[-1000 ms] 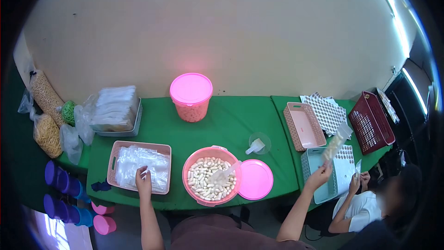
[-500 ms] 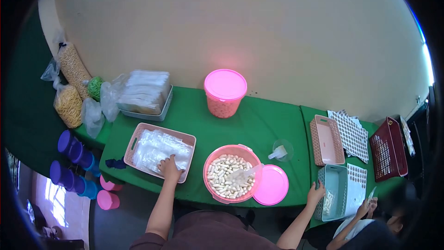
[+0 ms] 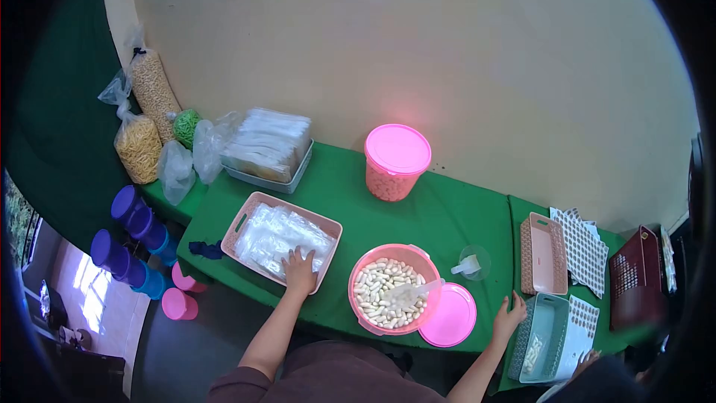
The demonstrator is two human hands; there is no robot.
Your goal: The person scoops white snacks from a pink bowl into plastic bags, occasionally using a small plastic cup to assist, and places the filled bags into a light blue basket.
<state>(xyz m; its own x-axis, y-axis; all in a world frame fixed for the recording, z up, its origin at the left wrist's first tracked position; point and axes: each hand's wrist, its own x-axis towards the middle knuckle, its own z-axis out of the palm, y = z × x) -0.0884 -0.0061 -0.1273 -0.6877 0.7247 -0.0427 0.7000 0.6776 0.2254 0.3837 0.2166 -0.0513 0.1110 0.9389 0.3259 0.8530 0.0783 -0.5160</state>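
Observation:
My left hand (image 3: 300, 269) rests with spread fingers on clear plastic bags (image 3: 280, 237) piled in a pink basket (image 3: 333, 255). My right hand (image 3: 509, 319) hovers, fingers apart and holding nothing, beside the left edge of a teal basket (image 3: 550, 316). White capsule-shaped pieces in small clear packaging (image 3: 532, 354) lie in that basket. Between my hands stands an open pink tub (image 3: 363, 323) full of white, capsule-shaped pieces (image 3: 380, 283), with a translucent scoop (image 3: 406, 295) lying on top. Its pink lid (image 3: 452, 315) is on the green cloth to the right.
A closed pink tub (image 3: 397, 151) stands at the back. A small clear dish with a white scoop (image 3: 468, 264) lies right of centre. Sticker sheets (image 3: 580, 250), an empty pink basket (image 3: 548, 257) and a maroon basket (image 3: 634, 280) are at right. A person (image 3: 608, 380) sits lower right.
The view has shifted, so the table appears farther right. My right hand has moved off the teal basket's rim, its fingers opening. The person at right has dropped lower in view.

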